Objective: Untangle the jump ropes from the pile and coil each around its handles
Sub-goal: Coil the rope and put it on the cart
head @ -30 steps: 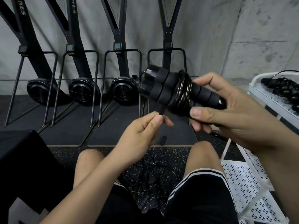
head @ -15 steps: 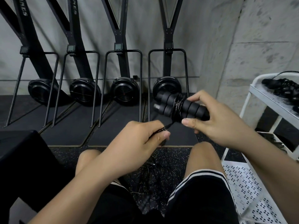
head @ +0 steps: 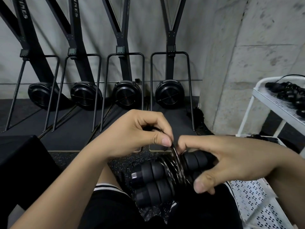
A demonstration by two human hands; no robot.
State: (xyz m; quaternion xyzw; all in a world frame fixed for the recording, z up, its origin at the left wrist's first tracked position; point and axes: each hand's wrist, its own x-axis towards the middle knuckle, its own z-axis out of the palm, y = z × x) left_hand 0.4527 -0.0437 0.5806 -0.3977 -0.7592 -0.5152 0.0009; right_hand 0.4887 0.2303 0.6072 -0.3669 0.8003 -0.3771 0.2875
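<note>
Two handles (head: pixel 151 180) lay side by side low in front of you, long axis running left to right, the rope (head: pixel 175 169) coiled round their middle. Your right hand (head: pixel 227 164) curled round their right ends. Your left hand (head: pixel 132 134), just above the coil, pinched the rope's top turn between thumb and fingers.

This is a gym. Across the upper half of the frame, four black ski-trainer machines (head: pixel 126 95) stand in a row against a bare concrete wall (head: pixel 264 47), each with a round flywheel housing at its foot. Speckled rubber flooring (head: pixel 69 157) lies below them. At the right edge, a white perforated rack (head: pixel 279 109) holds coiled jump ropes (head: pixel 287 91).
</note>
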